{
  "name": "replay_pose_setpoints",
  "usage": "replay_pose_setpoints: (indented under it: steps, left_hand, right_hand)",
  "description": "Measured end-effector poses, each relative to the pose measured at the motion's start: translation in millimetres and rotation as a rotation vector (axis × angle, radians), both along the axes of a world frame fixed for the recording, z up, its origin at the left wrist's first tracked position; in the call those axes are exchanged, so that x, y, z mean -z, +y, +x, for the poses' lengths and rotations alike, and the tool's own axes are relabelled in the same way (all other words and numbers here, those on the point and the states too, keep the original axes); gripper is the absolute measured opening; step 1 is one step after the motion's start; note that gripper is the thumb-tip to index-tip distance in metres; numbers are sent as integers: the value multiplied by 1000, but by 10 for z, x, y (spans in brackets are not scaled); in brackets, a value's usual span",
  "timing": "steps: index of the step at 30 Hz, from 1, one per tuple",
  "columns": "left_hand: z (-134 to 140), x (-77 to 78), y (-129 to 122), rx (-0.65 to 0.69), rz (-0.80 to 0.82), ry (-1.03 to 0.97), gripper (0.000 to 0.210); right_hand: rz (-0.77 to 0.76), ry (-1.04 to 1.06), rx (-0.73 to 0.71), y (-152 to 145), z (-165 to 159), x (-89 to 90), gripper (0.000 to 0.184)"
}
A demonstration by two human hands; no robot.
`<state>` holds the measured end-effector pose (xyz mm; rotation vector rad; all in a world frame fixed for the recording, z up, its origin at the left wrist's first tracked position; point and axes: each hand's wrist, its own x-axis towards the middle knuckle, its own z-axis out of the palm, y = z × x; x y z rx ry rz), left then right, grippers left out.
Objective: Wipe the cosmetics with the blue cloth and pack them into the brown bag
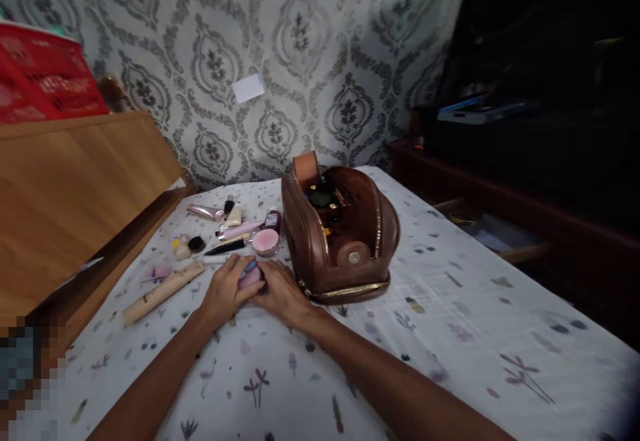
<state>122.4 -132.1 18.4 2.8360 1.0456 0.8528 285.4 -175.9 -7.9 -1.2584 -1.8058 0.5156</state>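
Note:
On the patterned sheet, my left hand (227, 289) curls closed around a small rounded lilac-and-blue thing (251, 277); its kind is not clear. My right hand (283, 294) meets it from the other side, fingers bent against the same thing and partly hidden. Just right of my hands stands a brown leather toiletry bag (313, 241), unzipped wide with dark and gold items inside. Beyond my fingers lie a round pink-topped compact (266, 241), a black pen-like stick (225, 247), a pink tube (240, 230) and a small dark-red bottle (273, 221).
A long beige tube (163, 293) and a small pink item (161, 271) lie left of my hands. Farther back are a rose-coloured brush (205, 211) and a black round lid (197, 244). A wooden board (90, 187) borders the left; an open drawer (495, 234) is at right.

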Motion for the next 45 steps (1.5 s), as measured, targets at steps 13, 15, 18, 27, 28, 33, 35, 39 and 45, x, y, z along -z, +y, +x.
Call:
replay_pose_setpoints:
  steps: [13,15,18,27,28,33,35,39,45]
  left_hand:
    - [-133,-53,20,-33,169,46,57]
    - [-145,-60,23,-64,138,-11,48]
    - [-146,-75,34,-112,62,-140,35]
    - [-85,-117,17,-124,-312,-389,30]
    - [-75,-121,-2,-106,-336,-388,31]
    - [-41,-125,-79,-69,-383,-357,32]
    - [-27,-119,-85,-99,-399,-371,36]
    - [18,-108,-93,-208,-430,-444,44]
    - [92,-106,-168,-207,-521,-503,53]
  right_hand:
    - [-101,143,-79,-30,-14,-21,34]
    - [-118,183,-87,-40,-18,-26,40]
    - [-141,209,-85,-52,-16,-26,53]
    - [-142,154,-46,-57,-15,-47,65]
    - [-136,137,-42,-65,-18,-53,60]
    - [-84,53,6,-136,-29,-114,40]
    - [-94,65,36,-167,-33,-155,41]
    - [-190,176,123,-200,-62,-206,46]
    - [-131,349,245,-191,-131,-153,55]
